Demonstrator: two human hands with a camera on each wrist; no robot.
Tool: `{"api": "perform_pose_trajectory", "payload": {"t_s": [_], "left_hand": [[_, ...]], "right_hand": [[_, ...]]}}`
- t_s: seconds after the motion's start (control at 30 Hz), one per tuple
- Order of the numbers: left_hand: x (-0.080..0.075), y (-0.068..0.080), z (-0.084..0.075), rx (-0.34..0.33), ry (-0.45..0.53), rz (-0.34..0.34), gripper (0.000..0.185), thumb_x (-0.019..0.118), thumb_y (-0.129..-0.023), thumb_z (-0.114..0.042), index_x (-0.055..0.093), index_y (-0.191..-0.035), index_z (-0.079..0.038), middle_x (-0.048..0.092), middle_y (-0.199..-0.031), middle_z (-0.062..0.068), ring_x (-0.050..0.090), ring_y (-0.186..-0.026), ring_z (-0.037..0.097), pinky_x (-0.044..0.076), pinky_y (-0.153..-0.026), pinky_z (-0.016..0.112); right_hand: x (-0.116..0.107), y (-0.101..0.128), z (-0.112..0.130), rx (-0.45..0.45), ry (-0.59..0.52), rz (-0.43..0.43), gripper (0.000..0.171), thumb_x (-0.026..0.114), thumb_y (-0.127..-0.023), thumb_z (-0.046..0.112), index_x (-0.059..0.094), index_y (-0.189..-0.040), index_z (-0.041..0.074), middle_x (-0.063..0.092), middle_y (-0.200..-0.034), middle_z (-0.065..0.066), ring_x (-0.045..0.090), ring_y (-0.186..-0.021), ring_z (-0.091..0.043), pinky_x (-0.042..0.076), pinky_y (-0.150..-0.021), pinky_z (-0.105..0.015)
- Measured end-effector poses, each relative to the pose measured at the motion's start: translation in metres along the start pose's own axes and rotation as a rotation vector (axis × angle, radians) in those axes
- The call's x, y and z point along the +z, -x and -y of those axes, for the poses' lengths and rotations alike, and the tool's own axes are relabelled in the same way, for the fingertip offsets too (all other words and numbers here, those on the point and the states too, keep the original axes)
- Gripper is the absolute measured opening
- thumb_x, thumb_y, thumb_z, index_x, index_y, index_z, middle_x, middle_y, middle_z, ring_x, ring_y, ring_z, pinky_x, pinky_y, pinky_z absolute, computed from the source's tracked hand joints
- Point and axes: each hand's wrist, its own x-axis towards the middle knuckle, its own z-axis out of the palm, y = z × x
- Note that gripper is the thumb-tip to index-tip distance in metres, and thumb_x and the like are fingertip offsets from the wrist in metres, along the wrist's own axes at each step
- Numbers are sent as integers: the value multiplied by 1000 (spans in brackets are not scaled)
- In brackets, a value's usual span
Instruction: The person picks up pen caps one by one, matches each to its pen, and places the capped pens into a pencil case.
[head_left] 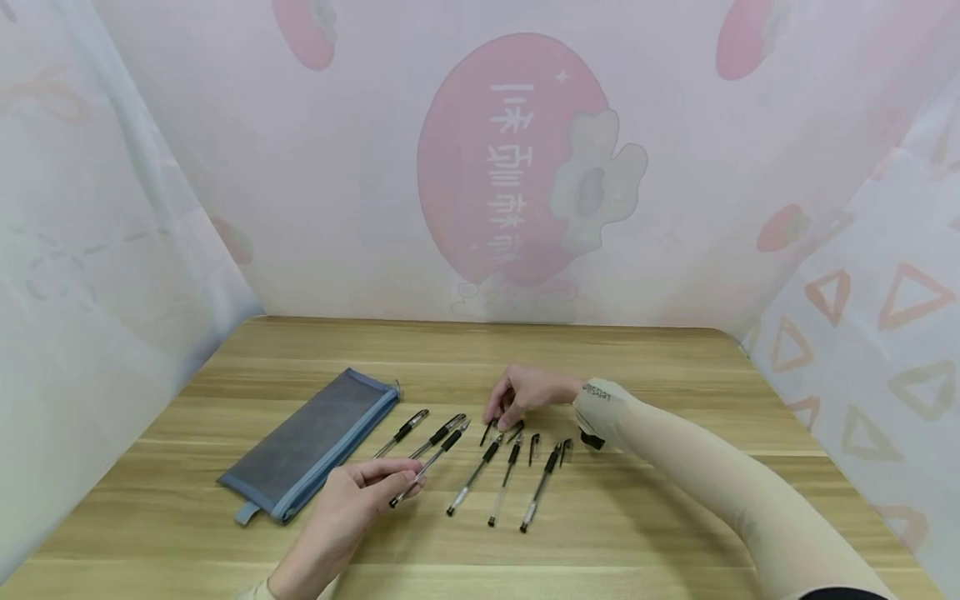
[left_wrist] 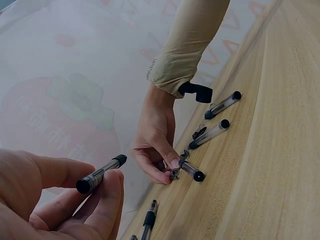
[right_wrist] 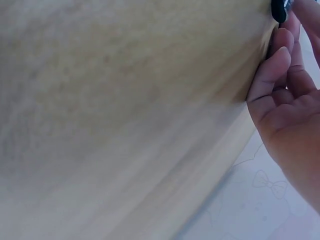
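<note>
Left hand [head_left: 341,508], lower centre of the head view: thumb and fingers curled round a clear plastic gel pen with black grip [head_left: 427,466], lifted off the pale wooden table [head_left: 675,367], uncapped tip pointing upper right. The left wrist view shows the same pen [left_wrist: 100,173] pinched between thumb and forefinger.

Right hand [head_left: 525,392], centre frame, beige sleeve: fingers curled down onto a small black pen cap [head_left: 516,430] at the top end of the row. Looks like a pinch on the cap, but the right wrist view is mostly blurred tabletop, so hedged.

Row on the table: 2 capped black pens [head_left: 423,431] left of the held pen, 3 uncapped clear pens [head_left: 506,475] right of it, loose black caps [head_left: 534,446] near their upper ends. Grey-blue mesh zip pencil pouch [head_left: 315,442] lies flat at centre left.

Handling judgement: the pen is light, stiff, with a smooth barrel that could roll or slip; the rubbery black grip section is the best hold. Caps are tiny, need a fingertip pinch.
</note>
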Motion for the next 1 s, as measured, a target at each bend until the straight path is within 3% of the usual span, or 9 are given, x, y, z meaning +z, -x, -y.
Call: {"api": "perform_pose_trajectory", "payload": {"t_s": [0.37, 0.57, 1.0], "left_hand": [[-1, -1, 1, -6, -29, -3, 27, 74, -90, -13, 72, -112, 2, 69, -111, 17, 68, -96, 27, 52, -74, 27], [-1, -2, 1, -7, -14, 3, 27, 74, -90, -11, 71, -112, 3, 68, -112, 18, 68, -97, 29, 54, -80, 31], [-3, 0, 3, -20, -26, -9, 27, 74, -90, -13, 72, -112, 2, 70, -108, 16, 68, -94, 26, 54, -76, 29]], "right_hand": [[0, 0, -1, -11, -4, 9, 16, 79, -83, 8, 78, -99, 11, 73, -89, -3, 62, -70, -16, 52, -63, -26], [0, 0, -2, -21, -22, 9, 15, 75, -88, 9, 78, -102, 11, 73, -96, -2, 63, -74, -16, 52, -65, -26], [-2, 6, 2, 44, -64, -105, 13, 73, -90, 12, 77, -102, 12, 72, -95, -6, 58, -73, -19, 49, -59, -27]]}}
